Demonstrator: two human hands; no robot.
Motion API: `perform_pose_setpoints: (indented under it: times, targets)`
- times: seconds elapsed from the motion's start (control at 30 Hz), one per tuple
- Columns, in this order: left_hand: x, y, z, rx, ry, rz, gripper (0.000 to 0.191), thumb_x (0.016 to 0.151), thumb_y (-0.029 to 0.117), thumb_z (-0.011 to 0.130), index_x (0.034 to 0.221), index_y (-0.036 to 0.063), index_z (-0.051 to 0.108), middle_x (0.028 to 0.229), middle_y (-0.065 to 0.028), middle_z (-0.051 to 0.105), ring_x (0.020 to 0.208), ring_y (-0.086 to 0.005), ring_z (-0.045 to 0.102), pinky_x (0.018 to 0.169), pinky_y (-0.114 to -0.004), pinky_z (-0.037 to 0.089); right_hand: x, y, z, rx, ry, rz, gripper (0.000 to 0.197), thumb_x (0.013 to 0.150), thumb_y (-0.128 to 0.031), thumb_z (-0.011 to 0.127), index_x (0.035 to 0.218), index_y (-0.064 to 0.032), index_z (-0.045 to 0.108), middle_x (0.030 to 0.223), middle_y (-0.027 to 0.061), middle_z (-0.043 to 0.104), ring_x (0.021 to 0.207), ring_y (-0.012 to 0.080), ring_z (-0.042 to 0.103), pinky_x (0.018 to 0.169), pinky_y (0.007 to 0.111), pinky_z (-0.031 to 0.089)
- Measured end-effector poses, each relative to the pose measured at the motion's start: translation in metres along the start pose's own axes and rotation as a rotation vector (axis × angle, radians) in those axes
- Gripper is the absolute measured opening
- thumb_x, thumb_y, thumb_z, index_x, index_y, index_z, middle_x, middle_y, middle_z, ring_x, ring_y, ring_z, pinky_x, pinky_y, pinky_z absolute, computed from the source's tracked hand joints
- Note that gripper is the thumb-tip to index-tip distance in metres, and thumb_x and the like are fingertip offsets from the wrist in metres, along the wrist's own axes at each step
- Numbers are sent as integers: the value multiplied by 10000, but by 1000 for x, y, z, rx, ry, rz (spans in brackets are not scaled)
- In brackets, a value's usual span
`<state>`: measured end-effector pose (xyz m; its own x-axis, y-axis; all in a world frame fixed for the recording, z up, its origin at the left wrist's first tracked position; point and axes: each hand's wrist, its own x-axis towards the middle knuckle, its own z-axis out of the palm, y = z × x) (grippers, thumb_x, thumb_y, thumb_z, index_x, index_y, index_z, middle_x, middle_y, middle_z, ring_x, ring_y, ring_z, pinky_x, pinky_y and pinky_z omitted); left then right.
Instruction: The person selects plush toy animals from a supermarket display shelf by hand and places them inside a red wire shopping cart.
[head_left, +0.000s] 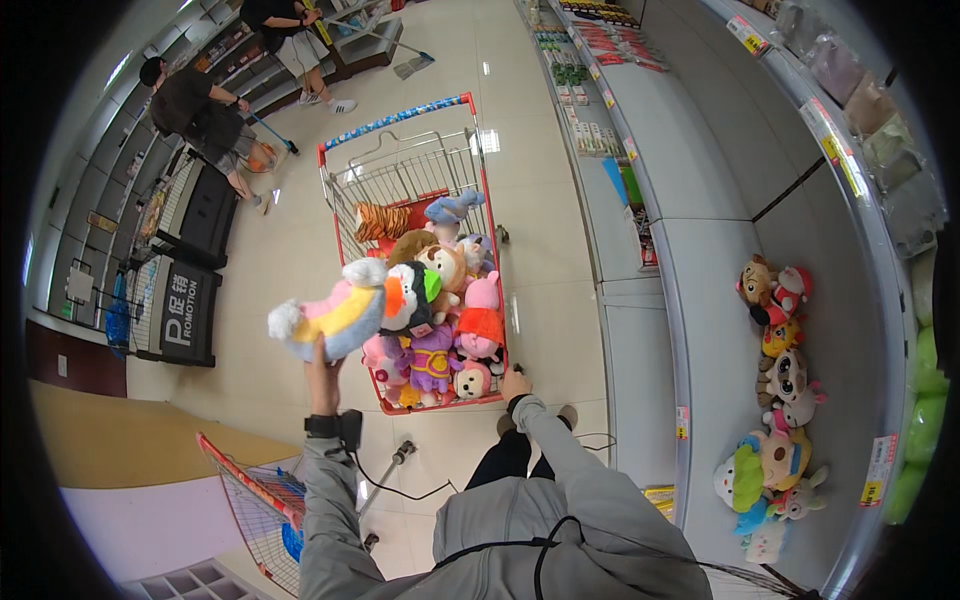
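Observation:
My left hand (324, 379) holds up a plush rainbow (341, 322) with fluffy white ends, over the left side of a shopping cart (430, 409). At the cart's near right corner my right hand (516, 384) is closed on the red rim. Plush toys fill the cart. Among them are a penguin (411, 296) beside the rainbow, a purple toy (430, 360) with a yellow belt, and a pink pig (480, 319) in red. Farther back lie a tiger-striped plush (382, 222) and a blue-grey one (454, 207). The toys hide most of the cart's floor.
Right of me, a grey shelf (705, 300) carries several plush toys (787, 375). A second shopping cart (262, 517) stands at lower left. Two people (199, 105) work at upper left, one with a broom (412, 66). A black promotion bin (187, 307) stands left.

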<state>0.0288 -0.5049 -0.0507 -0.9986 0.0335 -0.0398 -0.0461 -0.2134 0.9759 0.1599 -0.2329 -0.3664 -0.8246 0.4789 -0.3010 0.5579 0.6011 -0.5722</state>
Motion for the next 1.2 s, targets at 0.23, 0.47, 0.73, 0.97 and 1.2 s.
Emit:
perform_pose_setpoints:
  times: [0.23,0.47,0.73,0.97,1.2]
  targets:
    - [137,16,-12,1030,81,632,577,731,188,701,1192,-29,428,1120,-219,552,1019,-322,563,823,-387,457,-23,-1,4,70,55,-11,260,811,-246,542,996,-66,507,882,176,627,818,376,608,691,514,471]
    - [241,-103,19,1220,-261,606,606,720,173,672,1243,7,415,1132,-263,535,1045,-388,526,886,-410,431,-37,-5,-15,76,101,44,234,821,-234,538,974,-60,507,869,166,627,819,363,609,678,499,472]
    - [326,-130,-45,1370,-513,262,424,795,278,606,1110,-1,553,954,-248,609,851,-360,603,743,-448,473,-116,44,-96,397,295,59,377,860,-274,539,1157,-48,488,1110,196,560,1017,369,540,825,448,447]
    - [126,-29,90,991,-603,622,363,927,140,445,1256,-13,444,1206,-192,515,1100,-318,505,925,-369,392,-290,157,-222,313,687,580,369,814,-230,598,1120,-38,519,1025,162,589,944,357,564,814,414,458]
    - [-66,-128,81,929,-950,351,226,832,10,534,1055,-29,532,966,-169,577,858,-255,589,759,-325,464,-387,260,-278,-50,1104,909,634,706,-189,720,1216,2,396,1124,204,510,1039,370,501,887,422,413]
